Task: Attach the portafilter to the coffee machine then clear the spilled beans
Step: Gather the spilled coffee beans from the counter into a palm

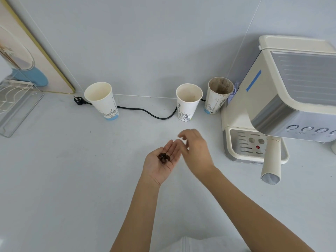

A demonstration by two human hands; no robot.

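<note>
My left hand [161,163] is held palm up above the counter, cupping several dark coffee beans [163,157] in the palm. My right hand [195,148] hovers just right of it, fingers loosely curled and blurred, holding nothing I can see. The cream coffee machine [283,99] stands at the right. The portafilter's cream handle [271,160] sticks out toward me from under the brew head, over the drip tray [241,142]. The portafilter's basket is hidden beneath the machine.
Three paper cups stand along the back wall: left cup [102,100], middle cup [188,101], stained cup [218,94] beside the machine. A black power cord [145,111] with its plug lies unplugged behind them. A wire rack on a tray [12,104] sits at far left.
</note>
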